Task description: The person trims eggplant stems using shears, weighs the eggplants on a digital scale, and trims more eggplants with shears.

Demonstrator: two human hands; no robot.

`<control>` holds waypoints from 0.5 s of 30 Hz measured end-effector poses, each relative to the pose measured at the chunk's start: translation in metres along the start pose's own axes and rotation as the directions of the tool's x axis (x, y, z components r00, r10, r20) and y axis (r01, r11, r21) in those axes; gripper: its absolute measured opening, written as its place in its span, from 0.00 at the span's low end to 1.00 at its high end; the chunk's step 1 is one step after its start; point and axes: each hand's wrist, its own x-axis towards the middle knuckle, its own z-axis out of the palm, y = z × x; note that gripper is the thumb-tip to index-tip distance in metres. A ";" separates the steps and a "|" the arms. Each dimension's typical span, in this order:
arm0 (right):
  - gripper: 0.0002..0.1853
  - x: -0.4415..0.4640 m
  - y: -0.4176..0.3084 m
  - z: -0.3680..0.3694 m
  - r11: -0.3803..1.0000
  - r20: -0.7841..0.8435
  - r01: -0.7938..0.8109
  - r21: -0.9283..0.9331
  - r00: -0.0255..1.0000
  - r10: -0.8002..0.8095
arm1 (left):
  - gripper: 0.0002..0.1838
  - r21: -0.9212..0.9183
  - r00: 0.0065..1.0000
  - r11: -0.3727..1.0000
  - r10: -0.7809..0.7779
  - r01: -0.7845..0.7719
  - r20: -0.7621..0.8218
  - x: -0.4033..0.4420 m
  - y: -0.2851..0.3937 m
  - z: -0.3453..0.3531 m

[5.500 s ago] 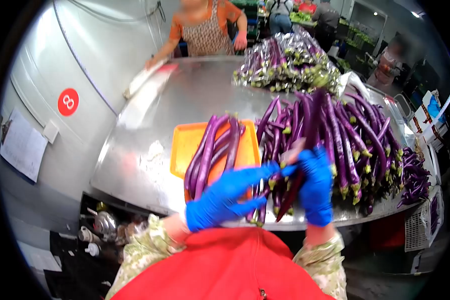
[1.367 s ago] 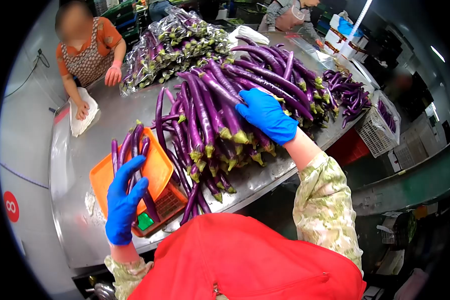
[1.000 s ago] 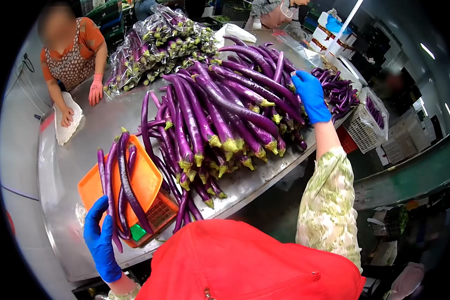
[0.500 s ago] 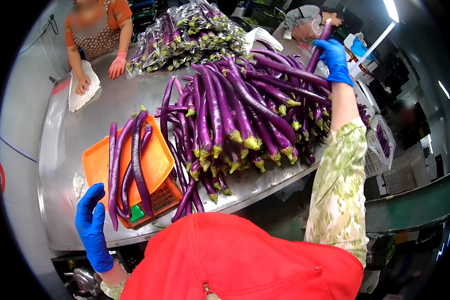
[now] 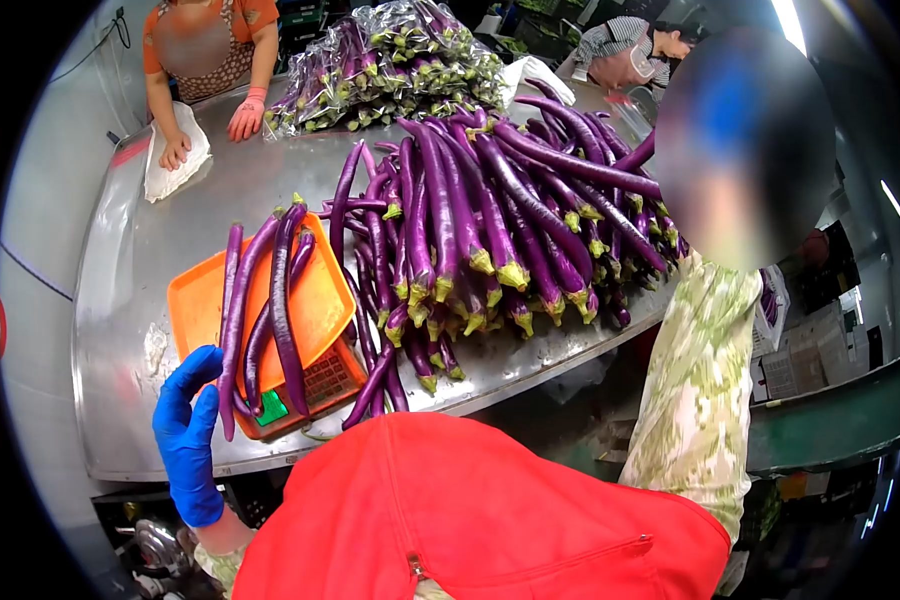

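My left hand (image 5: 188, 430), in a blue glove, is at the near left with thumb and fingers apart, beside the ends of several long eggplants (image 5: 282, 310). Those lie on an orange tray (image 5: 202, 305) on top of an orange scale (image 5: 330, 378) with a green display. My right hand (image 5: 730, 110) is raised at the upper right, smeared by a round blur that hides its fingers and anything in them. Between the hands lies a large heap of purple eggplants (image 5: 450, 220), most with their green stem ends toward me.
Bagged eggplants (image 5: 400, 65) are piled at the back of the metal table (image 5: 135, 300). A person in orange (image 5: 210, 45) rests a hand on a white cloth (image 5: 180, 165) at the far left. Another person in stripes (image 5: 615, 45) leans at the back right.
From over the right of the heap, my right hand has risen toward the upper right, now inside a blur. My left hand has stayed beside the tray, its fingers still apart.
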 end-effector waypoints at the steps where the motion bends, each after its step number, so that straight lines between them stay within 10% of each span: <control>1: 0.17 0.005 0.003 -0.001 0.998 -0.034 -0.005 0.056 0.999 0.006 | 0.19 0.000 1.000 1.000 0.012 -0.012 0.015 0.001 0.000 0.002; 9: 0.09 0.006 -0.067 -0.011 0.825 -0.298 0.347 0.446 0.927 -0.228 | 0.18 0.024 0.999 0.999 0.035 -0.035 -0.005 -0.001 0.007 -0.001; 15: 0.13 -0.007 -0.077 -0.016 0.934 -0.015 0.311 0.175 0.950 -0.313 | 0.18 0.020 0.999 1.000 0.014 -0.014 -0.028 -0.008 0.004 -0.006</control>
